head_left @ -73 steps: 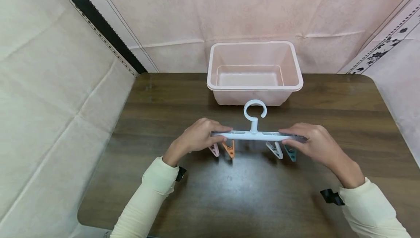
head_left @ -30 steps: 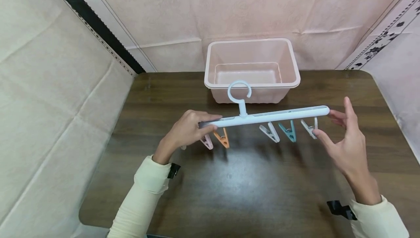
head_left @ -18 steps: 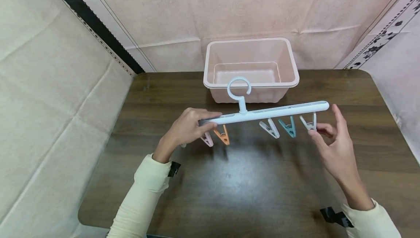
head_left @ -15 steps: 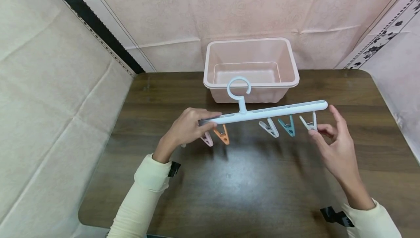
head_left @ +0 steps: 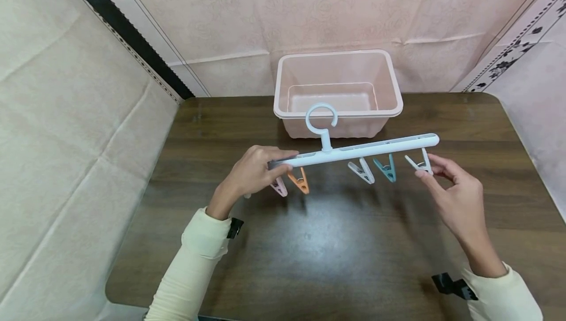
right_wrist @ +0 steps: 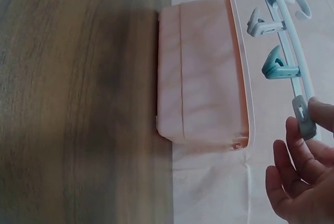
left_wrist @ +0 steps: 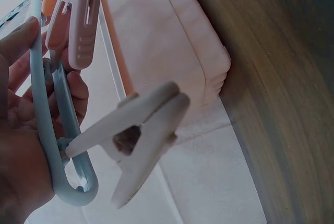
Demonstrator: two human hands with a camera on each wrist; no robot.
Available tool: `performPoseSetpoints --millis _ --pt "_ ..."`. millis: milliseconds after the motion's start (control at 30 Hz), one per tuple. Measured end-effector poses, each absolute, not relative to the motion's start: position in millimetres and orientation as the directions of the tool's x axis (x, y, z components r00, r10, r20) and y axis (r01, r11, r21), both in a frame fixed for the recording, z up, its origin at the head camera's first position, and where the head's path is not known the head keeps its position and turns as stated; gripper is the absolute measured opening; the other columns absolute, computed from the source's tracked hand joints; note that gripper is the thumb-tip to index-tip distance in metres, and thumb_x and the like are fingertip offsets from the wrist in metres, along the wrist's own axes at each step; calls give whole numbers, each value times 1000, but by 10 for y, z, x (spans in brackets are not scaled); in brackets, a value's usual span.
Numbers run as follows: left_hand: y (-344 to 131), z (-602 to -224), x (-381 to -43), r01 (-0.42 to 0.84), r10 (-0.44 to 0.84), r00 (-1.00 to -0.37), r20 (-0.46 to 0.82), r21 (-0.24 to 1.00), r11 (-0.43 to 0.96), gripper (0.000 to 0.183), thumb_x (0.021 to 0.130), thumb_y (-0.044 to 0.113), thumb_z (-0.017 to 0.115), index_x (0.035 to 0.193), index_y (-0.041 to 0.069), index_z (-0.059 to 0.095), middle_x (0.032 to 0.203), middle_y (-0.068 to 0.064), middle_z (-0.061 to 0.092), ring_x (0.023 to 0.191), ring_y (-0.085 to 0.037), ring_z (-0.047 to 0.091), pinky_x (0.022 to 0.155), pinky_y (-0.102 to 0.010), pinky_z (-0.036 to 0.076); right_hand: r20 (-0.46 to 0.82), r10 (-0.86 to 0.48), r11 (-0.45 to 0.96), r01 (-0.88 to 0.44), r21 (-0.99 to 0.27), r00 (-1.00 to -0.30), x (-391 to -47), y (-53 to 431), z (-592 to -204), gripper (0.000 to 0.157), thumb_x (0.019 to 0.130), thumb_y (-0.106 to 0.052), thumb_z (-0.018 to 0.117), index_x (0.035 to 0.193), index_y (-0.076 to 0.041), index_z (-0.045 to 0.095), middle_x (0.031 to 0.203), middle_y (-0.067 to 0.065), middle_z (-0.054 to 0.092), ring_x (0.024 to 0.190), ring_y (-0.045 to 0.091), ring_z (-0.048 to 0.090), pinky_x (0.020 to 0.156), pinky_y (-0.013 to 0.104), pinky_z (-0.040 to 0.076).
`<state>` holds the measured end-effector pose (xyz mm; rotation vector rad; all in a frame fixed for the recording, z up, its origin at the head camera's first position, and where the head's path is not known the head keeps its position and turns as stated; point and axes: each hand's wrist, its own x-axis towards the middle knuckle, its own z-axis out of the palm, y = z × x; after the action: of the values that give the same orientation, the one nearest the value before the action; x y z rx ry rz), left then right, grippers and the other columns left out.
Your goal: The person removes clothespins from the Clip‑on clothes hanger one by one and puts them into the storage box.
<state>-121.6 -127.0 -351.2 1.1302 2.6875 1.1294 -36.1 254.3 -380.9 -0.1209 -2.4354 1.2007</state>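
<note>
A pale blue clip hanger (head_left: 358,152) with a ring-like hook is held above the table, its right end a little higher. My left hand (head_left: 252,173) grips the bar's left end between thumb and fingers. Below the bar hang an orange clothespin (head_left: 299,182), a pink clothespin (head_left: 279,187), a white clothespin (head_left: 362,171) and a teal clothespin (head_left: 386,168). Near the left end dangles a greyish clothespin (left_wrist: 151,130), mostly hidden in the head view. At the right end, my right hand (head_left: 457,198) pinches the outermost pale clothespin (head_left: 421,162) between thumb and fingers.
Behind the hanger, a pink plastic basin (head_left: 338,129) stands at the table's back edge, against a cloth-covered wall (head_left: 345,6). Its inside looks bare. The brown wooden table (head_left: 309,272) extends below both hands.
My right hand has gone from gripping the bar to the rightmost clothespin, its raised index finger now folded in. The hanger has risen and tilted; my left hand keeps its grip.
</note>
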Motion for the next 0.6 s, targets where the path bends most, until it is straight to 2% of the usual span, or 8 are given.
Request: performPoseSetpoints --millis 67,100,233,300,400,500,533,600 --pt "-1271 -3516 -1218 614 625 -740 249 628 477 33 91 9 75 124 5 71 105 -10 73 62 -6 57 52 -25 44 350 272 625 -112 -773 -896 -366 2546 -3813 36 85 -7 81 120 -3 72 88 -25 60 78 -4 54 54 16 33" --pt "-1271 -3519 -1219 615 625 -740 250 628 477 33 91 9 75 124 5 71 105 -10 73 62 -6 57 52 -25 44 354 277 626 -112 -772 -893 -367 2548 -3816 35 85 -6 81 119 -3 72 89 -27 59 83 -4 56 56 16 34" --pt "-1278 -3528 -1225 615 625 -739 251 630 474 33 92 9 74 124 5 71 107 -10 73 61 -5 56 52 -26 44 361 289 619 -115 -777 -886 -369 2566 -3828 34 86 -6 80 118 -3 72 92 -29 59 85 -4 57 57 17 33" --pt "-1279 -3532 -1228 613 629 -738 246 635 471 33 93 9 73 125 6 71 107 -10 73 61 -4 57 53 -26 44 367 294 625 -113 -772 -883 -372 2575 -3837 34 85 -5 80 119 -3 72 94 -22 64 83 -3 56 56 18 32" --pt "-1280 -3535 -1229 612 641 -731 233 640 464 33 94 8 72 127 7 70 108 -9 72 59 -3 57 52 -25 44 375 297 642 -107 -759 -878 -377 2587 -3847 35 85 -4 80 119 -3 72 98 0 73 76 -2 53 50 17 29" --pt "-1281 -3540 -1229 626 661 -714 233 634 453 35 95 8 70 129 9 69 106 -7 73 58 -2 56 52 -25 44 398 298 657 -116 -745 -867 -382 2589 -3848 34 85 -2 80 118 -2 72 99 20 72 66 0 49 45 16 27" --pt "-1281 -3543 -1230 633 667 -707 234 630 450 35 95 8 70 130 9 69 103 -5 73 58 -2 55 51 -24 44 409 300 659 -122 -742 -862 -384 2590 -3849 34 84 -1 80 117 -2 72 99 20 72 63 1 48 44 16 26" --pt "-1282 -3554 -1233 647 679 -693 240 623 440 36 95 7 69 131 9 68 96 -3 73 58 -2 55 51 -24 44 432 308 661 -135 -738 -848 -386 2594 -3853 33 83 -1 81 116 -3 74 97 8 74 57 0 44 44 16 25"
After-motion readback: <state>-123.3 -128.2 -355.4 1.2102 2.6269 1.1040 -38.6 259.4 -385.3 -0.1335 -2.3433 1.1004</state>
